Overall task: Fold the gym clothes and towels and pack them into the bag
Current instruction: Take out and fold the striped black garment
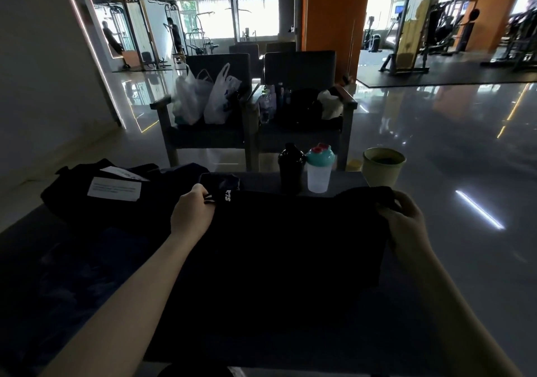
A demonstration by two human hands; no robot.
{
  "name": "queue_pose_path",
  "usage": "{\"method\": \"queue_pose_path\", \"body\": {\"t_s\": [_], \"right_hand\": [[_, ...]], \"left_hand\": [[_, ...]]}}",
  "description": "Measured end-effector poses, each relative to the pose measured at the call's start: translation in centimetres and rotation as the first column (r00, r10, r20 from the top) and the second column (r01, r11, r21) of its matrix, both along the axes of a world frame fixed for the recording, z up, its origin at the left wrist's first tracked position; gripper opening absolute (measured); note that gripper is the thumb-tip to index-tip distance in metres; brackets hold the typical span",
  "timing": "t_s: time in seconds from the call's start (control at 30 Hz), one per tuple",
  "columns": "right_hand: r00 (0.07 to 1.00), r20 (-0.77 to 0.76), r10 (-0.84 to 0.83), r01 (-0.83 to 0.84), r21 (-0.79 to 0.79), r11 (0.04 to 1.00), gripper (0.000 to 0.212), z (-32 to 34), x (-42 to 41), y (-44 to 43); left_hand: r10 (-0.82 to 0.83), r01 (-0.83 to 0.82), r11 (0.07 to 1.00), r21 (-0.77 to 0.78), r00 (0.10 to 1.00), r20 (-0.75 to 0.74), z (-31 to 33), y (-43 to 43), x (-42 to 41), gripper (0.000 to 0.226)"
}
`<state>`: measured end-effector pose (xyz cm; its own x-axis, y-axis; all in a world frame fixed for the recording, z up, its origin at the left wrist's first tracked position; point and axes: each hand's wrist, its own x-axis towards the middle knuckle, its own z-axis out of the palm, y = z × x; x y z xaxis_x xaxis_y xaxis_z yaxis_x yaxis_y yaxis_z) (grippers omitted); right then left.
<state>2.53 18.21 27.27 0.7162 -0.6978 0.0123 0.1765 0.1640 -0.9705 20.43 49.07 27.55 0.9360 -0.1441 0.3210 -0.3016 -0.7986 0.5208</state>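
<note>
Over the desk (258, 182), my left hand (191, 214) and right hand (406, 220) each pinch a top corner of the black garment (290, 246), spread wide between them. The dark bag (96, 202) lies just left of it.

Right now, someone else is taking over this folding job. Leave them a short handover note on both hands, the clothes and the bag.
Left hand: pinches the top left corner of the black garment.
Right hand: grips its top right corner.
The garment is held spread out over the table, not yet folded.
The black bag lies on the table to the left; too dark to tell what is inside.
Left to do: fold this garment and pack it into the bag.
</note>
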Motion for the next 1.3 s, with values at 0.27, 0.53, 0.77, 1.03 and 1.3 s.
{"method": "queue_pose_path", "body": {"t_s": [0.27,0.53,0.77,1.03,1.3], "right_hand": [[0.936,-0.135,0.325,-0.338,-0.088,0.937,0.097,-1.7,3.0,-1.5],[0.891,-0.438,-0.119,-0.311,-0.780,0.543,0.044,-2.7,3.7,-0.2],[0.924,-0.150,-0.351,0.018,-0.901,0.433,0.016,1.0,1.4,-0.6],[0.954,-0.054,-0.296,0.214,-0.568,0.795,0.023,5.3,-0.3,-0.3],[0.983,-0.085,-0.162,0.099,-0.500,0.860,0.009,12.0,-4.3,-1.3]], "left_hand": [[-0.044,0.046,0.999,0.006,0.990,-0.131,-2.0,-0.5,2.2,0.015],[-0.106,0.107,0.994,0.008,0.991,-0.082,-0.1,-0.2,1.6,0.014],[-0.282,0.289,0.957,0.007,0.939,-0.194,3.3,1.3,-0.3,0.035],[-0.320,0.310,0.946,-0.091,0.939,-0.126,7.4,2.0,-2.9,0.025],[-0.538,0.284,0.711,-0.643,0.809,-0.238,12.8,2.8,-6.2,0.021]]}}
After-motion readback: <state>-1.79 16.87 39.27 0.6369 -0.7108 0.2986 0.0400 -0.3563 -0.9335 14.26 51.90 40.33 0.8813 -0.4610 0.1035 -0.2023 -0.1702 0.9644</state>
